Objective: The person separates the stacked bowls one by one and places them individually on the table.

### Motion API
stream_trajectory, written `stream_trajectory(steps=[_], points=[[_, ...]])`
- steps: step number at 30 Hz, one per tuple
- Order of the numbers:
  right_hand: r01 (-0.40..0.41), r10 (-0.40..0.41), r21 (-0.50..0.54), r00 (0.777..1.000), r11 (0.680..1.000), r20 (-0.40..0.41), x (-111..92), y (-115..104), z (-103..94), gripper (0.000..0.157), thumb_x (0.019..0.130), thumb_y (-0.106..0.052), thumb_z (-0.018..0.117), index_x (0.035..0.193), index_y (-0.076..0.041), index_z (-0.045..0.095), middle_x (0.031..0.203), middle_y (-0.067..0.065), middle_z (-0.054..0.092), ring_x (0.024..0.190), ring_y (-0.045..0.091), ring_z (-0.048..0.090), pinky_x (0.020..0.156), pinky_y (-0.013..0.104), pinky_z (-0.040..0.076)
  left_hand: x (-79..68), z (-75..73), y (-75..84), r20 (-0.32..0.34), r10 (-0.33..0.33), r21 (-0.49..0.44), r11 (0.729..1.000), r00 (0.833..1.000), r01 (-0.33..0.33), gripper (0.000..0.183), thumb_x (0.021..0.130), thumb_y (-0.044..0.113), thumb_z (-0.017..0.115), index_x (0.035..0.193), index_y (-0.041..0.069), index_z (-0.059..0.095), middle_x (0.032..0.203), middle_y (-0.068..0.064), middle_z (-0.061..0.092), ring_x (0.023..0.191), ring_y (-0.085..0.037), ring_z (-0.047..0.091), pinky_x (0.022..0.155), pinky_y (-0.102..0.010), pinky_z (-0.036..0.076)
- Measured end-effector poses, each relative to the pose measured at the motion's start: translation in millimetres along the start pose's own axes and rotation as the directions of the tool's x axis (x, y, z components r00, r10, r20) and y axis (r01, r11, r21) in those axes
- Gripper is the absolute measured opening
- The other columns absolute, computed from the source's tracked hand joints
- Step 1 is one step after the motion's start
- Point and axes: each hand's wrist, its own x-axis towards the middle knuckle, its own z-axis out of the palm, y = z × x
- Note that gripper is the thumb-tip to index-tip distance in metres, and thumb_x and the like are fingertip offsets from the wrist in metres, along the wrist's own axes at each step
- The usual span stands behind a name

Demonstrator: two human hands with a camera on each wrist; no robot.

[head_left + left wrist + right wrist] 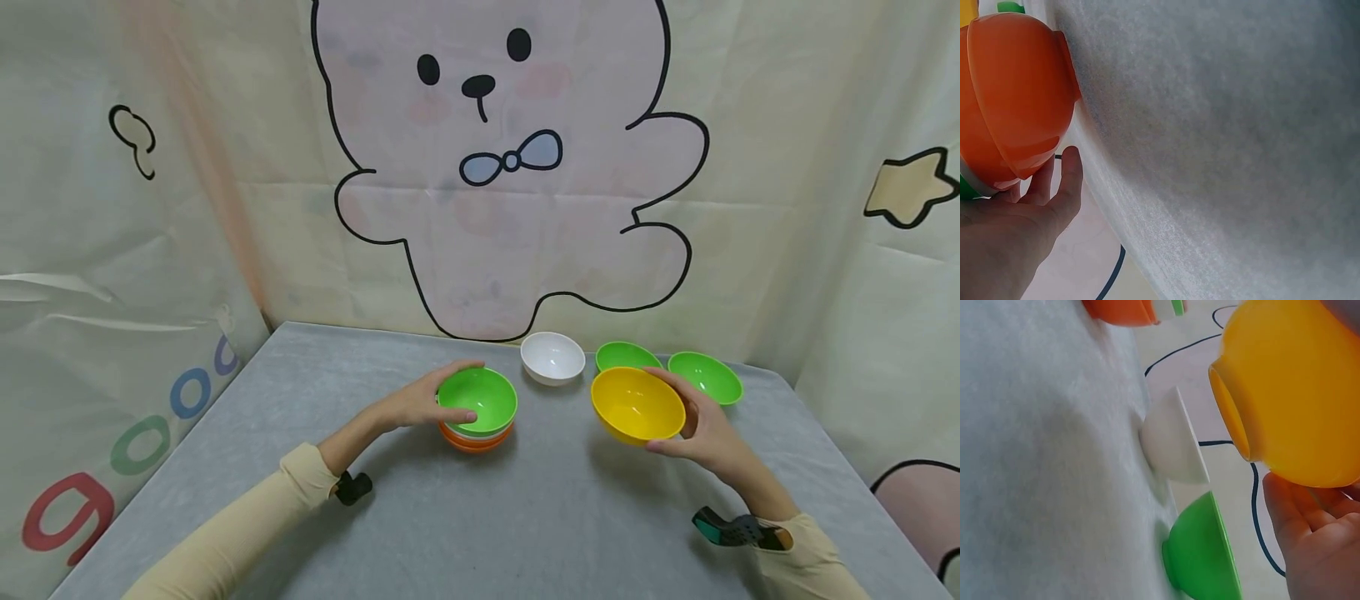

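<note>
On the table stands a stack of bowls, with a green bowl [480, 398] on top, a white rim under it and orange bowls [1019, 87] at the bottom. My left hand [420, 402] curves round the stack, thumb across the near side and fingers at the far side. To the right, my right hand [708, 433] grips a yellow bowl [633, 404] by its right side. In the right wrist view, the yellow bowl's base [1235, 415] hangs off the table, and the fingers lie along its wall.
A white bowl [552, 358] stands near the table's back edge. Right of it are two more green bowls, one [621, 353] partly behind the yellow bowl, the other [708, 377] beyond the right hand. A printed cloth [487, 250] hangs behind the grey table [525, 517].
</note>
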Motion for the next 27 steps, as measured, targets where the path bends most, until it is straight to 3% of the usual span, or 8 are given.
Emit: stream_trajectory(steps=[16,27], points=[[0.033,-0.035,-0.046,0.998,0.998,-0.042,-18.4,7.3,-15.5,0.088,0.076,0.022,0.076,0.151,0.009,0.033,0.140,0.014,0.046,0.115,0.015,0.053,0.089,0.022,0.051,-0.3,-0.3,0.2,-0.002,-0.007,0.004,1.000,1.000,0.007,0.082,0.089,0.039,0.078,0.158,0.023,0.036,0.149,-0.003,0.044,0.132,-0.022,0.043,0.109,-0.049,0.033],[-0.038,0.014,-0.201,0.993,0.979,-0.118,-30.2,4.3,-26.3,0.087,0.076,0.014,0.081,0.151,0.004,0.037,0.134,0.005,0.048,0.109,0.008,0.053,0.085,0.018,0.050,-0.9,0.1,0.5,-0.005,-0.009,0.015,1.000,1.000,0.009,0.082,0.089,0.039,0.078,0.158,0.023,0.036,0.150,-0.002,0.043,0.133,-0.022,0.042,0.109,-0.049,0.033]])
